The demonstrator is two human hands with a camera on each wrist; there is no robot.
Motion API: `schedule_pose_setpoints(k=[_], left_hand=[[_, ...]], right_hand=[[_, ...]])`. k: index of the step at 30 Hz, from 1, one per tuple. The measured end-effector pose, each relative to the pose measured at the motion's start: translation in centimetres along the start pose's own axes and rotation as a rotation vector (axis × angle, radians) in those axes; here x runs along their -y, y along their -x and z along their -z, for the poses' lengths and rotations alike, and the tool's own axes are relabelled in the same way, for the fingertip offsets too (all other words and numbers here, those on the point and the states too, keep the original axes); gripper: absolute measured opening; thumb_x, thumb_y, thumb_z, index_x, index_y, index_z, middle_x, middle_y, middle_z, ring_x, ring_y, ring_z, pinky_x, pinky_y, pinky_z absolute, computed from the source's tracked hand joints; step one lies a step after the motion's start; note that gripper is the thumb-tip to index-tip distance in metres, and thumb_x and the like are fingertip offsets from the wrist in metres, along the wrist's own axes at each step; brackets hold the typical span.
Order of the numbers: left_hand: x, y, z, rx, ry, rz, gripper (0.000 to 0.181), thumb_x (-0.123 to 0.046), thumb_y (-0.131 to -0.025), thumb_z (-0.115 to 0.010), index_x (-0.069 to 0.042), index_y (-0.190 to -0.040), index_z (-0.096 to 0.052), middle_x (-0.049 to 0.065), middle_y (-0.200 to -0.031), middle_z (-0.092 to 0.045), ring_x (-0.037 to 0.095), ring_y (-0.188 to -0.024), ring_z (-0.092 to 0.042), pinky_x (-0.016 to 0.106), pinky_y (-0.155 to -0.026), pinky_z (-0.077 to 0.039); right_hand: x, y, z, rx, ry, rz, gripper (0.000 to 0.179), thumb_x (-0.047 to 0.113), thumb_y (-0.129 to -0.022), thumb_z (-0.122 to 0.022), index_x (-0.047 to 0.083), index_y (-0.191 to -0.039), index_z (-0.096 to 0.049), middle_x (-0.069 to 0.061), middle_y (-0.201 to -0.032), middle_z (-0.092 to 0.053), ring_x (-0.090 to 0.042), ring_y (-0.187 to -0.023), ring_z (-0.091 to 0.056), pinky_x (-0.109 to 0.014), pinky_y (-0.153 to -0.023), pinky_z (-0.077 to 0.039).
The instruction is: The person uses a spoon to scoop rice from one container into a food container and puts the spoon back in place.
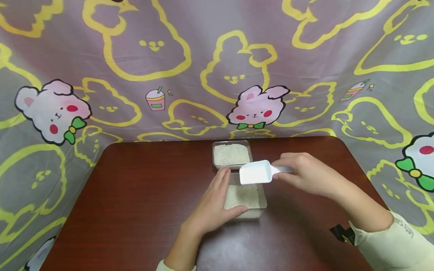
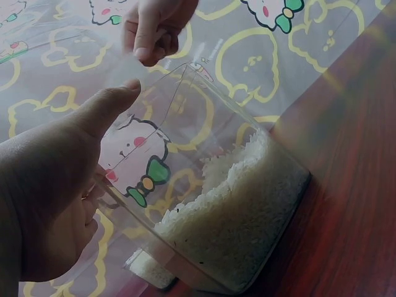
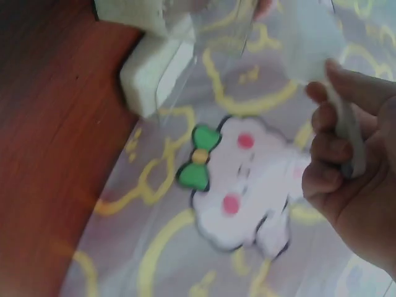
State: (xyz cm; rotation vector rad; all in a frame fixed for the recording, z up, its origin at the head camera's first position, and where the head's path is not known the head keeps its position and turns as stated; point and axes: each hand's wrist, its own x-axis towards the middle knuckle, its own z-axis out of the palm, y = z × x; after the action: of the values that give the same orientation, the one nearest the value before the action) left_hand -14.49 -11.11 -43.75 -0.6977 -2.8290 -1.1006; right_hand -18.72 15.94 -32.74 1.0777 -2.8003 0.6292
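Note:
A white scoop (image 1: pixel 255 173) is in my right hand (image 1: pixel 305 173), whose fingers curl round the handle in the right wrist view. Its bowl hovers above the far part of a clear rectangular container (image 1: pixel 252 213), and its inside looks plain white. Rice (image 2: pixel 241 216) lies in that container, heaped in a slope in the left wrist view. My left hand (image 1: pixel 213 205) grips the container's left side, thumb over the near rim and fingers along the far end. Behind it stands a second clear container (image 1: pixel 234 166), also holding rice (image 1: pixel 231 153).
Both containers stand on a dark reddish-brown table (image 1: pixel 142 195) with rounded far corners. A cartoon-print cloth (image 1: pixel 190 90) hangs round the back and sides. Near my right sleeve (image 1: pixel 393 241) is a small black object (image 1: pixel 342 233).

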Motion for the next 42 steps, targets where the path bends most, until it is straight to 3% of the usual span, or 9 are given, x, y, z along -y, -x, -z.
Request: schedule_pose_setpoints(k=[3,7,10,13,17,21,27,35,42], left_hand=[[0.0,0.0,0.1,-0.001,0.003,0.01,0.108,-0.055,-0.081,-0.073,-0.007,-0.158,-0.015,0.0,-0.165,-0.011,0.016,-0.152,-0.011,0.044,-0.121,-0.021],[0.0,0.1,0.1,0.0,-0.002,0.012,0.107,-0.055,-0.081,-0.073,-0.009,-0.158,-0.015,-0.002,-0.165,-0.011,0.015,-0.152,-0.011,0.043,-0.121,-0.022],[0.0,0.1,0.1,0.001,-0.008,0.002,0.107,-0.055,-0.082,-0.073,-0.009,-0.158,-0.015,-0.001,-0.165,-0.011,0.015,-0.152,-0.01,0.042,-0.121,-0.021],[0.0,0.1,0.0,-0.002,-0.012,-0.013,0.106,-0.055,-0.082,-0.073,-0.008,-0.158,-0.015,0.001,-0.165,-0.012,0.017,-0.152,-0.011,0.043,-0.121,-0.023],[0.0,0.0,-0.2,-0.012,-0.015,-0.029,0.106,-0.055,-0.082,-0.072,-0.007,-0.158,-0.016,0.003,-0.165,-0.013,0.019,-0.151,-0.014,0.045,-0.12,-0.025],[-0.1,0.0,-0.2,-0.004,-0.013,-0.021,0.106,-0.056,-0.082,-0.072,-0.007,-0.158,-0.016,0.0,-0.165,-0.011,0.017,-0.152,-0.013,0.043,-0.121,-0.023],[-0.1,0.1,0.0,-0.003,-0.003,-0.005,0.107,-0.056,-0.082,-0.072,-0.009,-0.158,-0.015,0.0,-0.165,-0.01,0.018,-0.151,-0.014,0.044,-0.121,-0.023],[0.0,0.2,0.1,-0.018,-0.005,-0.007,0.107,-0.056,-0.082,-0.073,-0.005,-0.157,-0.017,0.005,-0.165,-0.012,0.02,-0.151,-0.015,0.046,-0.12,-0.024],[-0.2,0.1,0.0,0.0,-0.007,0.007,0.107,-0.058,-0.082,-0.071,-0.01,-0.159,-0.012,-0.001,-0.166,-0.008,0.018,-0.152,-0.012,0.045,-0.12,-0.022]], right_hand=[[1.5,-0.7,-1.0,0.047,0.176,0.145,0.019,0.012,-0.078,-0.082,0.013,-0.095,-0.075,0.008,-0.079,-0.059,-0.006,-0.07,-0.054,-0.027,-0.063,-0.051],[3.2,-2.0,-3.0,0.087,0.444,0.262,0.016,0.009,-0.074,-0.082,0.01,-0.088,-0.074,0.001,-0.076,-0.061,-0.016,-0.069,-0.059,-0.032,-0.06,-0.051],[3.9,-2.7,-4.7,0.105,0.599,0.274,0.012,0.006,-0.073,-0.079,0.011,-0.083,-0.075,0.0,-0.074,-0.064,-0.019,-0.069,-0.061,-0.032,-0.056,-0.047],[4.3,-3.2,-6.2,0.163,0.641,0.22,0.009,0.01,-0.074,-0.079,0.015,-0.079,-0.074,0.001,-0.074,-0.065,-0.018,-0.067,-0.061,-0.031,-0.057,-0.039],[4.3,-3.8,-7.7,0.237,0.58,0.185,0.01,0.025,-0.075,-0.081,0.018,-0.077,-0.074,0.004,-0.075,-0.065,-0.015,-0.068,-0.061,-0.03,-0.06,-0.031],[3.7,-3.7,-8.3,0.238,0.462,0.205,0.013,0.029,-0.076,-0.081,0.017,-0.079,-0.075,0.006,-0.076,-0.064,-0.012,-0.071,-0.061,-0.028,-0.061,-0.03],[3.0,-3.2,-7.5,0.17,0.238,0.206,0.012,0.024,-0.077,-0.081,0.017,-0.079,-0.071,0.007,-0.08,-0.067,-0.01,-0.075,-0.062,-0.029,-0.064,-0.036],[2.5,-2.2,-6.1,0.122,0.101,0.181,0.012,0.025,-0.079,-0.08,0.019,-0.083,-0.071,0.01,-0.081,-0.066,-0.003,-0.069,-0.056,-0.028,-0.065,-0.036],[1.1,-1.0,-5.0,0.113,-0.069,0.124,0.01,0.018,-0.084,-0.077,0.017,-0.094,-0.076,0.013,-0.082,-0.066,0.003,-0.07,-0.055,-0.028,-0.069,-0.048]])
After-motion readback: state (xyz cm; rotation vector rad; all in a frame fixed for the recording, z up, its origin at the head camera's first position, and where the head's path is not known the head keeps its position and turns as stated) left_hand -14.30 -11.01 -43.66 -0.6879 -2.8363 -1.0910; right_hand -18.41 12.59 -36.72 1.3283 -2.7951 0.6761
